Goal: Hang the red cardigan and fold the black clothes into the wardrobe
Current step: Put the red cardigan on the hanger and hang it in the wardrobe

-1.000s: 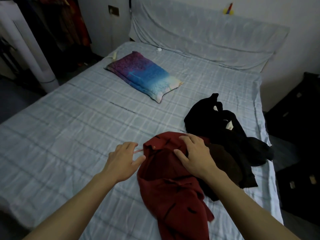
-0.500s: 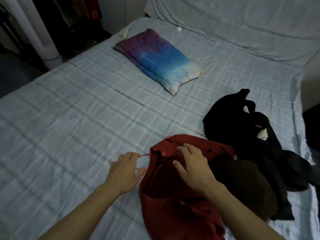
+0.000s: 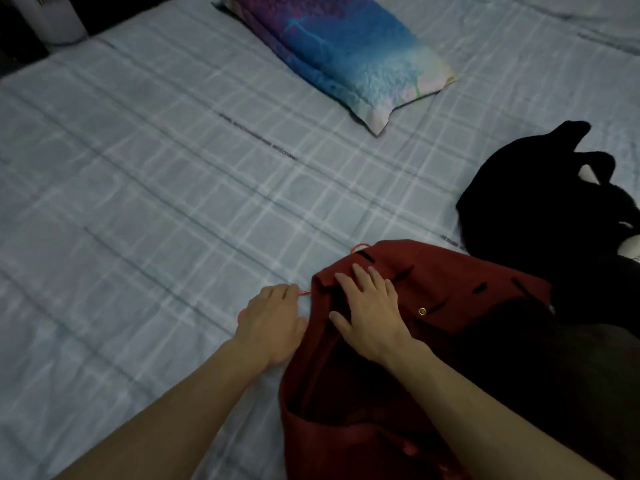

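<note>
Light: dim, bluish, even.
Shadows: black clothes (image 3: 519, 202) at 3 o'clock lose detail.
Edges: wide-angle bending.

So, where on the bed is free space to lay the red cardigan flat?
The checked sheet is bare between the pillow and the left hand, and everywhere left of them. The right side is crowded: the red cardigan and the black clothes lie packed together there.

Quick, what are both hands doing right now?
Left hand: closed, gripping the pink hanger.
Right hand: open, pressing flat on the red cardigan.
</note>
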Demonstrator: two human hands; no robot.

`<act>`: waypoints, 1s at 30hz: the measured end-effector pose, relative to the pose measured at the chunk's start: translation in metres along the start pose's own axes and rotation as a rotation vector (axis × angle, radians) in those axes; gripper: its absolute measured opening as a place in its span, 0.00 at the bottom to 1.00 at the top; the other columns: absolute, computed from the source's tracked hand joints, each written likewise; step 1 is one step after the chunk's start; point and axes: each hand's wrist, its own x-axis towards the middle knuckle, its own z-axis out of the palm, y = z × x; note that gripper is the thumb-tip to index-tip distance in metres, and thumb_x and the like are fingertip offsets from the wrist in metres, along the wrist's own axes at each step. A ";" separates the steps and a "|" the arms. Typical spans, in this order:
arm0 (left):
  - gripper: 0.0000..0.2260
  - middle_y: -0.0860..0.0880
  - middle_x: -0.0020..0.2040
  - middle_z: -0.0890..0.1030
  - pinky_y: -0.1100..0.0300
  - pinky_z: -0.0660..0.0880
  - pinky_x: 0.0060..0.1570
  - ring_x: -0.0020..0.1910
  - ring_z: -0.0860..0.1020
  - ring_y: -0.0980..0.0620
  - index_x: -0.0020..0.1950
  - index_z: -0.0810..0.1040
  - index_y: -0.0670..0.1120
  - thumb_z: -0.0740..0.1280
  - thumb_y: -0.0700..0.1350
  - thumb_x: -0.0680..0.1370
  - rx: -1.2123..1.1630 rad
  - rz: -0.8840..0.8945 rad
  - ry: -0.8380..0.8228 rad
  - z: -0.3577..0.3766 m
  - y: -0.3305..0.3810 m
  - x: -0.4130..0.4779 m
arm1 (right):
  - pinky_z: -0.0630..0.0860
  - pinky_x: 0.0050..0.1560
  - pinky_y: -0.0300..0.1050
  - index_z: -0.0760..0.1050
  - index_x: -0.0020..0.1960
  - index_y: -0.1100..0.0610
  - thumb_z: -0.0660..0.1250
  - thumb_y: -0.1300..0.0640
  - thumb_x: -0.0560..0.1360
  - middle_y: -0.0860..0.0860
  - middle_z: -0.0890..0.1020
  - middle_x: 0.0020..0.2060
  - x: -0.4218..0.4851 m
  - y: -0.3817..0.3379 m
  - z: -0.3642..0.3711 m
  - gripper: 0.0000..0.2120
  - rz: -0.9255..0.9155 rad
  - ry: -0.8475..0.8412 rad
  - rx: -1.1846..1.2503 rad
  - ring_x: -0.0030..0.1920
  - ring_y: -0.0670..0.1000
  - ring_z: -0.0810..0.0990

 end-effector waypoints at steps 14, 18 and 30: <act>0.08 0.47 0.42 0.74 0.49 0.77 0.37 0.39 0.77 0.44 0.46 0.79 0.44 0.66 0.32 0.72 -0.145 0.007 0.291 0.009 -0.026 -0.006 | 0.77 0.40 0.52 0.82 0.54 0.58 0.68 0.68 0.69 0.54 0.79 0.45 0.012 0.021 0.019 0.16 -0.015 0.414 0.055 0.43 0.59 0.78; 0.07 0.45 0.42 0.75 0.47 0.78 0.37 0.38 0.78 0.41 0.46 0.79 0.44 0.61 0.38 0.74 -0.135 -0.011 0.431 -0.009 -0.054 -0.022 | 0.76 0.39 0.49 0.81 0.55 0.58 0.67 0.67 0.71 0.54 0.78 0.46 0.010 0.015 0.010 0.14 -0.010 0.449 0.108 0.45 0.58 0.78; 0.08 0.49 0.43 0.75 0.51 0.76 0.39 0.39 0.77 0.48 0.52 0.80 0.45 0.61 0.40 0.78 -0.193 0.069 0.667 -0.081 -0.054 -0.116 | 0.74 0.61 0.55 0.74 0.66 0.54 0.71 0.55 0.71 0.53 0.76 0.59 -0.029 -0.025 -0.037 0.24 -0.111 0.330 0.256 0.59 0.56 0.76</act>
